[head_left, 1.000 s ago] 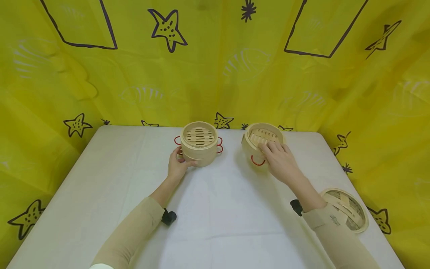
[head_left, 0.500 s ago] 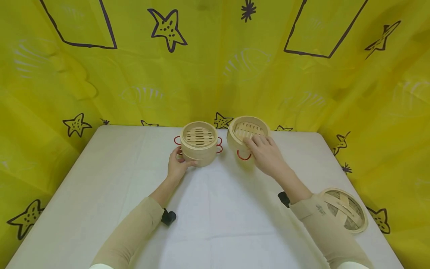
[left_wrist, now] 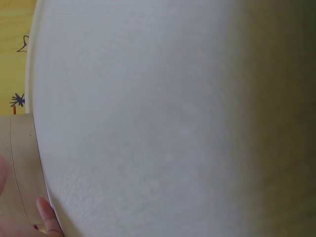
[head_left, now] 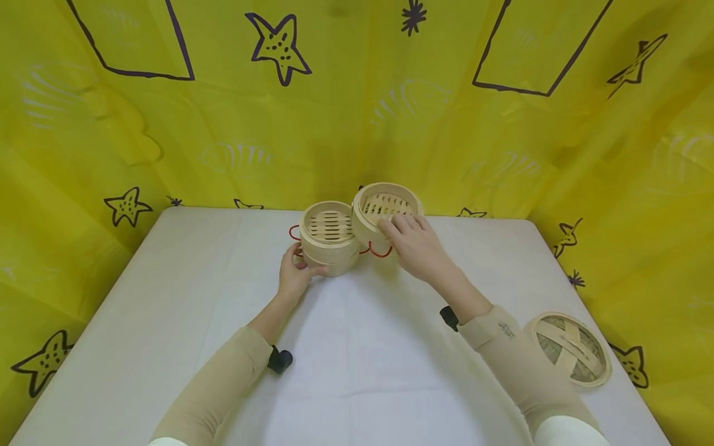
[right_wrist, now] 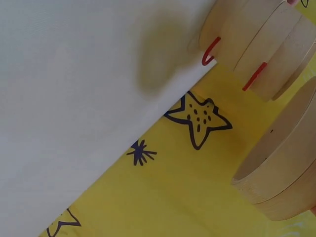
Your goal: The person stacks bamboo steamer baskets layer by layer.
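Bamboo steamer stack [head_left: 329,251] looks two high, gripped by the left hand [head_left: 293,275]; the right hand [head_left: 415,246] pinches a third basket [head_left: 383,203], not on yet; lid [head_left: 569,349] is off, at four o'clock.

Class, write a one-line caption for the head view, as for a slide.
Left grip on the stack, right grip holding another steamer above the table, lid at lower right.

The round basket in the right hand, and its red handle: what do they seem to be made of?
Basket: probably bamboo, matte, seemingly unvarnished, by its pale, slatted build. Red handle: perhaps plastic or coated cord, by its thin, evenly coloured loop; finish unclear.
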`<state>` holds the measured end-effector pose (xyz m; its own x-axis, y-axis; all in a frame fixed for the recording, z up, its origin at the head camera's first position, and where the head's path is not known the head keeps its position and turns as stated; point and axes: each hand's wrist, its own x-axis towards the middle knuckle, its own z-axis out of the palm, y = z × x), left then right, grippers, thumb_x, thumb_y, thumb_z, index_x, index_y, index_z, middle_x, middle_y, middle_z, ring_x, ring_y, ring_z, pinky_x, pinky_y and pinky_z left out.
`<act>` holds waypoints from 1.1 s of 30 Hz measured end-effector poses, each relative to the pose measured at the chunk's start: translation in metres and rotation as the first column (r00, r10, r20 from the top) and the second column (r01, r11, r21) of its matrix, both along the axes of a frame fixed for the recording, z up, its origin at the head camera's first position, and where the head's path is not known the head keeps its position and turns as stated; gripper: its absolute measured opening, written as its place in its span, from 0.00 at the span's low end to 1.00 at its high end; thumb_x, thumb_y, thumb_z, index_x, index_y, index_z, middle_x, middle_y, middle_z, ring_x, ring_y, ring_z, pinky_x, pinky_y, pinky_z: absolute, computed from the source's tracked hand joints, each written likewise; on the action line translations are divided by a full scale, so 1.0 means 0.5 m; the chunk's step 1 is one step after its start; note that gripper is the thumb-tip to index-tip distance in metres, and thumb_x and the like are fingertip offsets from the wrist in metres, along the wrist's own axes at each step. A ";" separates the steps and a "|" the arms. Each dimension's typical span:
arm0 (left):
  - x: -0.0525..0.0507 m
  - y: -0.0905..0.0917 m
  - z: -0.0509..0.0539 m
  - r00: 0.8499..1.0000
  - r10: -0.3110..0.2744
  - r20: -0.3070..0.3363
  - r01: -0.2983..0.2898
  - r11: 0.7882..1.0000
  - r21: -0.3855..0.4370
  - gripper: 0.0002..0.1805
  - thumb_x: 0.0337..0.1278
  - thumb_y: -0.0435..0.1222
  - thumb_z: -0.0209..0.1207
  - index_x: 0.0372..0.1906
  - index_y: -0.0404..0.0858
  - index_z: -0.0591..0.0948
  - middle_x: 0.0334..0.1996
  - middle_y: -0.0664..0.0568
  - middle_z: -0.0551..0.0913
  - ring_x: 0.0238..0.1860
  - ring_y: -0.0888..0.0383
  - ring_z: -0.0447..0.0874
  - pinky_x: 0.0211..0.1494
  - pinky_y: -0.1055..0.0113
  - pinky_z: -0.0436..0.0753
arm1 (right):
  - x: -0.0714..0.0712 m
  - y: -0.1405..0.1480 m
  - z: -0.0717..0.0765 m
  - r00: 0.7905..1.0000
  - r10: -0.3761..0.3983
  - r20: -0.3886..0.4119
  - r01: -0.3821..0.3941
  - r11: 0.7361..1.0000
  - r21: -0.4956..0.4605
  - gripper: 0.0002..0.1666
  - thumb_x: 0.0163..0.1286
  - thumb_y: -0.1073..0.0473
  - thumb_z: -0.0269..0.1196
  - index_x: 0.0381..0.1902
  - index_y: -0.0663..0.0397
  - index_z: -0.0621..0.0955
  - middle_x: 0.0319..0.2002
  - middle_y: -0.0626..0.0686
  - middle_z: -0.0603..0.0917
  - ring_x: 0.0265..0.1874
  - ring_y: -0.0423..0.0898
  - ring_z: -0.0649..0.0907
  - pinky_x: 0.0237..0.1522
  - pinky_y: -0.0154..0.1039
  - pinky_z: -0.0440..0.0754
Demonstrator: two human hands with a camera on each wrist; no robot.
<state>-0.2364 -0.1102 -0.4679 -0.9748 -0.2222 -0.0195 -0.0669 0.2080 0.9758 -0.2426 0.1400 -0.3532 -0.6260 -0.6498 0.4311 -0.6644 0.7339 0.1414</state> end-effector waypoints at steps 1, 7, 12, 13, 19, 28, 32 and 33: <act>0.000 0.000 0.001 1.000 -0.001 0.001 0.001 1.000 -0.001 0.46 0.36 0.30 0.71 0.65 0.37 0.61 0.57 0.42 0.64 0.46 0.48 0.66 0.47 0.63 0.70 | -0.001 -0.006 0.001 1.000 0.003 -0.001 -0.003 1.000 0.006 0.15 0.66 0.65 0.53 0.50 0.54 0.69 0.33 0.53 0.68 0.37 0.52 0.69 0.45 0.45 0.65; 0.002 -0.001 0.007 1.000 -0.005 0.012 0.005 1.000 -0.008 0.47 0.36 0.30 0.71 0.66 0.37 0.60 0.57 0.42 0.64 0.48 0.47 0.66 0.50 0.61 0.70 | -0.008 -0.044 0.006 1.000 0.015 0.010 -0.015 1.000 0.028 0.13 0.67 0.65 0.52 0.50 0.53 0.70 0.34 0.52 0.68 0.37 0.51 0.69 0.46 0.44 0.65; 0.002 0.000 0.009 1.000 -0.001 0.008 0.001 1.000 -0.015 0.46 0.36 0.30 0.71 0.66 0.37 0.60 0.57 0.41 0.64 0.48 0.46 0.67 0.52 0.59 0.70 | -0.011 -0.076 0.010 0.999 0.026 0.043 -0.027 0.999 0.044 0.18 0.66 0.67 0.53 0.53 0.51 0.70 0.36 0.52 0.69 0.40 0.50 0.69 0.51 0.47 0.66; 0.002 0.001 0.009 1.000 -0.001 0.007 0.001 1.000 -0.018 0.46 0.36 0.30 0.71 0.66 0.37 0.60 0.57 0.41 0.64 0.48 0.46 0.67 0.52 0.59 0.70 | -0.012 -0.082 0.011 0.998 0.029 0.048 -0.032 0.998 0.047 0.19 0.65 0.68 0.54 0.54 0.51 0.71 0.36 0.52 0.69 0.41 0.50 0.69 0.52 0.47 0.66; 0.002 0.000 0.006 1.000 -0.002 0.006 0.003 1.000 -0.028 0.46 0.36 0.30 0.71 0.65 0.37 0.60 0.56 0.41 0.64 0.48 0.45 0.68 0.52 0.58 0.71 | -0.016 -0.116 0.012 0.997 0.041 0.068 -0.046 0.996 0.074 0.23 0.64 0.70 0.54 0.57 0.51 0.70 0.40 0.52 0.70 0.45 0.51 0.70 0.55 0.47 0.65; 0.000 -0.001 0.004 1.000 -0.004 0.012 0.005 1.000 -0.027 0.45 0.37 0.29 0.70 0.65 0.37 0.61 0.55 0.42 0.64 0.47 0.46 0.68 0.51 0.59 0.71 | -0.030 -0.152 0.003 0.996 0.069 0.063 -0.074 0.994 0.076 0.22 0.66 0.67 0.53 0.58 0.50 0.70 0.40 0.52 0.71 0.43 0.50 0.69 0.53 0.45 0.64; 0.002 0.000 0.005 1.000 -0.004 0.005 0.004 1.000 -0.026 0.45 0.37 0.30 0.70 0.65 0.37 0.61 0.55 0.42 0.65 0.47 0.46 0.68 0.50 0.60 0.71 | -0.033 -0.158 -0.001 0.996 0.077 0.046 -0.080 0.995 0.057 0.23 0.64 0.68 0.55 0.57 0.50 0.71 0.40 0.52 0.71 0.42 0.50 0.68 0.52 0.46 0.65; 0.002 0.000 0.005 1.000 -0.004 0.004 0.005 1.000 -0.025 0.44 0.37 0.30 0.70 0.65 0.37 0.61 0.55 0.42 0.65 0.47 0.46 0.68 0.50 0.60 0.71 | -0.034 -0.159 -0.001 0.996 0.080 0.045 -0.082 0.995 0.052 0.23 0.63 0.68 0.55 0.56 0.51 0.71 0.39 0.53 0.71 0.42 0.50 0.68 0.52 0.46 0.65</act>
